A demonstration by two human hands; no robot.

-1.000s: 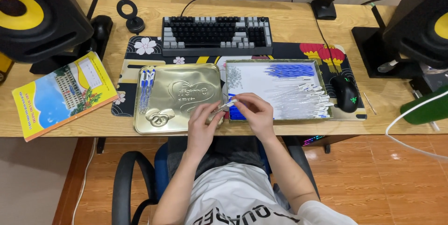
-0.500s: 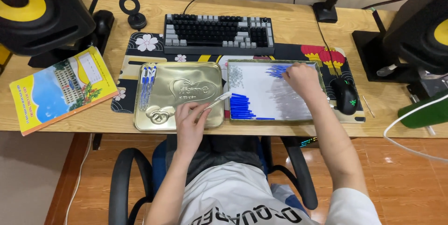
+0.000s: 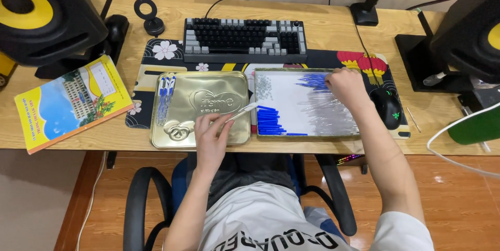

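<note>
On the desk, seen from the head camera, two flat tins are laid side by side on a dark mat (image 3: 364,61). The left hand (image 3: 211,136) is rested on the near right part of the gold lid (image 3: 182,95). A clear pen tube (image 3: 242,112) is pinched in its fingers. The tube is pointed up and to the right, toward the other tin, and its long side is slanted that way. The right arm is stretched out far, and the right hand (image 3: 346,85) is set down in the white tray (image 3: 289,95). Its fingers are curled over a pile of blue pen parts (image 3: 312,80) at the far side; whether anything is gripped cannot be told. More clear tubes (image 3: 328,118) are spread in the right half of the tray. Short blue caps (image 3: 271,121) are stacked at the near left part. A few finished pens (image 3: 165,92) are lined up on the left edge of the gold lid. A keyboard (image 3: 245,40) is placed farther back, and a black mouse (image 3: 387,108) is set right of the tray.
</note>
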